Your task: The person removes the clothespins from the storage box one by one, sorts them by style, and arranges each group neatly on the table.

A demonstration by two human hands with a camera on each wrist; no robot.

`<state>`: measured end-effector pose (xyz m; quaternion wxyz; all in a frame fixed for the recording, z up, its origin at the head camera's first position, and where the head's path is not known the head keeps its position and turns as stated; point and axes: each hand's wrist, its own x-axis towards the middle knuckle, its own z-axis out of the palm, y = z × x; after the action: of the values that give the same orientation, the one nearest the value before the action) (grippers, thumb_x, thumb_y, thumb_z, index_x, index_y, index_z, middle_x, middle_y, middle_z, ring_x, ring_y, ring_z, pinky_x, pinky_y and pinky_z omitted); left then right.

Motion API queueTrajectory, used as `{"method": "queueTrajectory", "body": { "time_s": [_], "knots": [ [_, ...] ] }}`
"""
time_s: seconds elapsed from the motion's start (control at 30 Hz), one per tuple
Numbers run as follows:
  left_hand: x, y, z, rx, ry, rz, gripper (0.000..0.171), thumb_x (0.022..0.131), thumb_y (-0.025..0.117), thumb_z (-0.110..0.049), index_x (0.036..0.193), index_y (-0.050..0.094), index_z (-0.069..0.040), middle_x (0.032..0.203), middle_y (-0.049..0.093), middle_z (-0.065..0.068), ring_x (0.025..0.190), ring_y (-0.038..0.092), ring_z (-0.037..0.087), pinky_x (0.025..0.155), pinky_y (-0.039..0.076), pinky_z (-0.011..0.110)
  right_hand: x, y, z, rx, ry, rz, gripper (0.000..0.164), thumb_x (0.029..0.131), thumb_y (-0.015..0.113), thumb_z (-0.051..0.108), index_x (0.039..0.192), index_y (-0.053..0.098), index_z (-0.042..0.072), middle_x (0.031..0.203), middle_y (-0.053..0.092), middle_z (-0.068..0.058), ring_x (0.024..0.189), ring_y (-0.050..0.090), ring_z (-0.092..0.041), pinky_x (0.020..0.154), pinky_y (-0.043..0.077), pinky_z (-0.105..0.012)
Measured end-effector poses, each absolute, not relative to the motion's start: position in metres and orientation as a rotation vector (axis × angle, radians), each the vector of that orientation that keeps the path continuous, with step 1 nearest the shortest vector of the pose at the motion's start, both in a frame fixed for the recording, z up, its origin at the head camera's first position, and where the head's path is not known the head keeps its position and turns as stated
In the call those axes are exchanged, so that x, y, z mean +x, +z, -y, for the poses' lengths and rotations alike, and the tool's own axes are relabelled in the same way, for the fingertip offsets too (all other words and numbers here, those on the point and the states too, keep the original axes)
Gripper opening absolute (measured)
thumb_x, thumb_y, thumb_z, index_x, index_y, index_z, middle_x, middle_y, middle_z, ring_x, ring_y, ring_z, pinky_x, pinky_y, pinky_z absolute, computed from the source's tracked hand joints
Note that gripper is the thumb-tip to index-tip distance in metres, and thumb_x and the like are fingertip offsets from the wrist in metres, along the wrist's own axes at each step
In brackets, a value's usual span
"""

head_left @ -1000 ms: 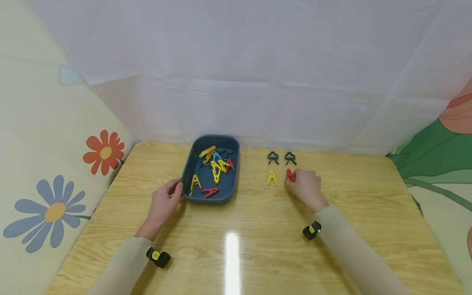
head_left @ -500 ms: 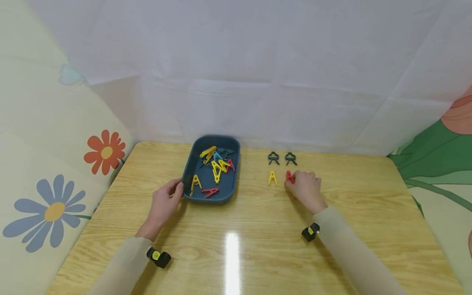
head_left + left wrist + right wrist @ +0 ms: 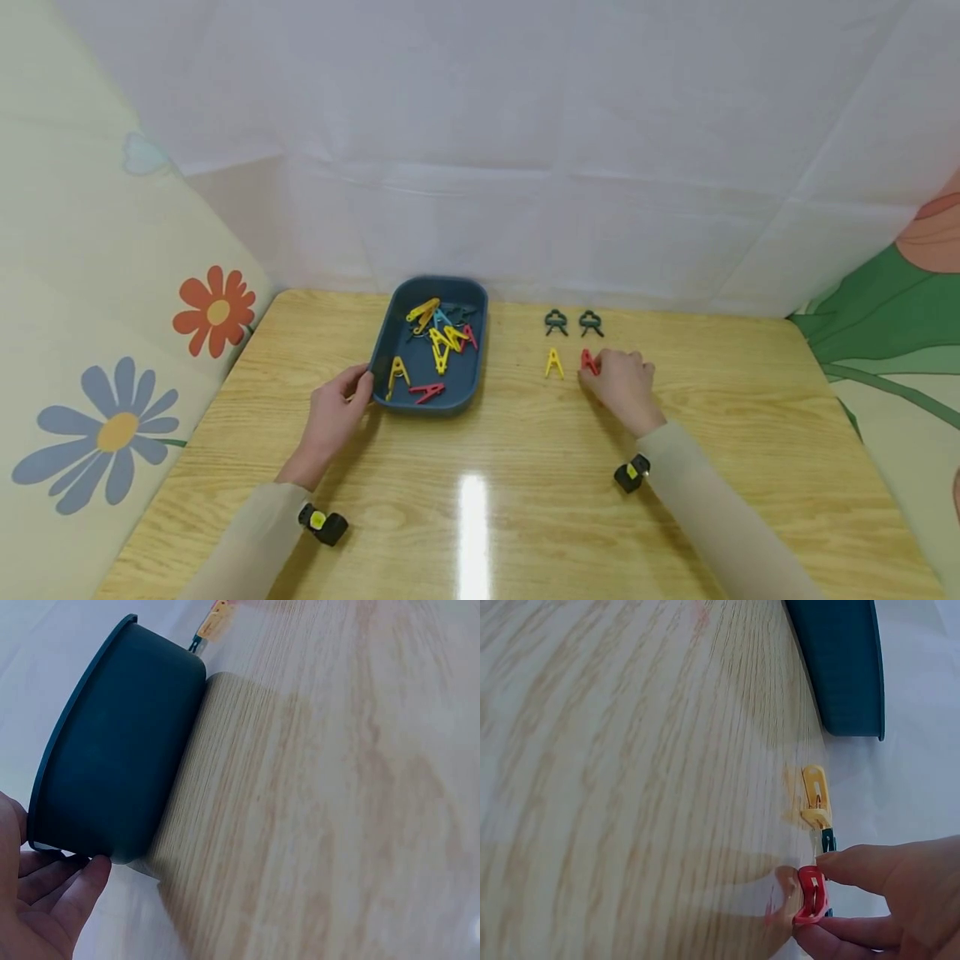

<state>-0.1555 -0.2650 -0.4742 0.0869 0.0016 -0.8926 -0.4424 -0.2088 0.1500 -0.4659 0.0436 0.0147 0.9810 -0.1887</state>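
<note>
At the near left corner of a dark blue plastic tray [image 3: 431, 407], my left hand [image 3: 337, 412] grips the rim, fingertips against the outer wall [image 3: 112, 765]. Inside the tray lie several spring clips, among them a yellow clip [image 3: 440, 354], a red clip [image 3: 427, 392] and a blue clip [image 3: 441, 317]. To the right, my right hand [image 3: 624, 385] pinches another red clip [image 3: 589, 362] between thumb and fingers, down at the tabletop. Beside it lies a yellow clip [image 3: 554, 363], also seen in the right wrist view as a yellow clip [image 3: 817, 787].
Two dark green clips [image 3: 556, 322] lie side by side behind the yellow and red ones. The wooden table [image 3: 555, 500] ends at a white sheet [image 3: 525, 208] along its back edge. Flower-patterned cloth [image 3: 112, 292] stands at the left and right sides.
Almost nothing differs. My right hand and the red clip have shifted very slightly toward me, while my left hand stays at the tray corner.
</note>
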Motion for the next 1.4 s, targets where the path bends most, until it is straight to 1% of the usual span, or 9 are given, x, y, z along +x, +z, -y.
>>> {"method": "queueTrajectory", "body": {
  "time_s": [0.2,0.33,0.4,0.5,0.6,0.77,1.0,1.23,1.4],
  "knots": [
    [-0.154,-0.475,0.265,0.007,-1.329,2.667,0.04,0.111,0.05,-0.021,0.135,0.063,0.008,0.125,0.069,0.028,0.112,0.069,0.036,0.096,0.055,0.05,-0.207,-0.465,-0.152,0.039,-0.589,-3.009,0.039,0.097,0.069,0.036,0.11,0.073,-0.001,0.106,0.073,-0.019,0.1,0.059,-0.041,0.09,0.04,-0.056],
    [-0.154,-0.476,0.266,0.006,-1.316,2.677,0.041,0.111,0.049,-0.023,0.136,0.063,0.007,0.126,0.069,0.028,0.113,0.069,0.036,0.096,0.055,0.051,-0.205,-0.461,-0.153,0.012,-0.64,-3.036,0.042,0.098,0.068,0.035,0.117,0.071,-0.003,0.107,0.074,-0.02,0.104,0.061,-0.043,0.09,0.042,-0.056],
    [-0.154,-0.476,0.266,0.008,-1.308,2.67,0.041,0.11,0.05,-0.022,0.135,0.063,0.007,0.125,0.07,0.027,0.112,0.069,0.036,0.095,0.056,0.048,-0.205,-0.458,-0.153,-0.015,-0.671,-3.062,0.041,0.099,0.068,0.034,0.118,0.072,-0.003,0.107,0.074,-0.02,0.104,0.062,-0.044,0.09,0.044,-0.056],
    [-0.155,-0.476,0.267,0.012,-1.296,2.658,0.04,0.11,0.051,-0.022,0.133,0.065,0.007,0.123,0.071,0.027,0.111,0.069,0.034,0.092,0.058,0.039,-0.205,-0.453,-0.151,-0.067,-0.678,-3.096,0.038,0.1,0.068,0.032,0.115,0.073,-0.002,0.104,0.075,-0.019,0.1,0.064,-0.043,0.088,0.047,-0.056],
    [-0.156,-0.477,0.267,0.007,-1.288,2.654,0.04,0.11,0.051,-0.022,0.132,0.065,0.008,0.122,0.071,0.027,0.11,0.069,0.034,0.091,0.058,0.036,-0.206,-0.446,-0.146,-0.118,-0.662,-3.095,0.035,0.1,0.069,0.03,0.113,0.073,-0.002,0.097,0.075,-0.015,0.089,0.066,-0.036,0.082,0.052,-0.052],
    [-0.156,-0.477,0.267,0.003,-1.312,2.666,0.041,0.11,0.05,-0.023,0.134,0.064,0.008,0.124,0.07,0.028,0.111,0.069,0.035,0.094,0.056,0.047,-0.208,-0.435,-0.136,-0.187,-0.672,-3.063,0.036,0.101,0.07,0.029,0.119,0.071,-0.002,0.092,0.073,-0.011,0.076,0.065,-0.025,0.073,0.055,-0.044],
    [-0.157,-0.479,0.268,0.001,-1.308,2.662,0.039,0.11,0.051,-0.02,0.133,0.064,0.007,0.123,0.071,0.027,0.111,0.069,0.035,0.095,0.056,0.051,-0.211,-0.421,-0.115,-0.299,-0.741,-3.067,0.035,0.101,0.07,0.028,0.12,0.072,0.0,0.106,0.075,-0.014,0.09,0.07,-0.029,0.075,0.058,-0.044],
    [-0.159,-0.48,0.269,-0.018,-1.311,2.661,0.039,0.11,0.051,-0.02,0.133,0.064,0.008,0.122,0.071,0.027,0.112,0.068,0.035,0.095,0.055,0.053,-0.217,-0.41,-0.087,-0.378,-0.707,-3.078,0.033,0.101,0.07,0.029,0.12,0.073,0.003,0.107,0.076,-0.012,0.089,0.072,-0.027,0.076,0.06,-0.043],
    [-0.158,-0.481,0.269,-0.03,-1.307,2.659,0.039,0.11,0.051,-0.02,0.132,0.064,0.008,0.123,0.071,0.027,0.113,0.068,0.037,0.094,0.056,0.052,-0.222,-0.405,-0.065,-0.416,-0.704,-3.076,0.032,0.101,0.07,0.029,0.12,0.073,0.003,0.107,0.076,-0.011,0.094,0.071,-0.028,0.081,0.058,-0.043]
  ]
}}
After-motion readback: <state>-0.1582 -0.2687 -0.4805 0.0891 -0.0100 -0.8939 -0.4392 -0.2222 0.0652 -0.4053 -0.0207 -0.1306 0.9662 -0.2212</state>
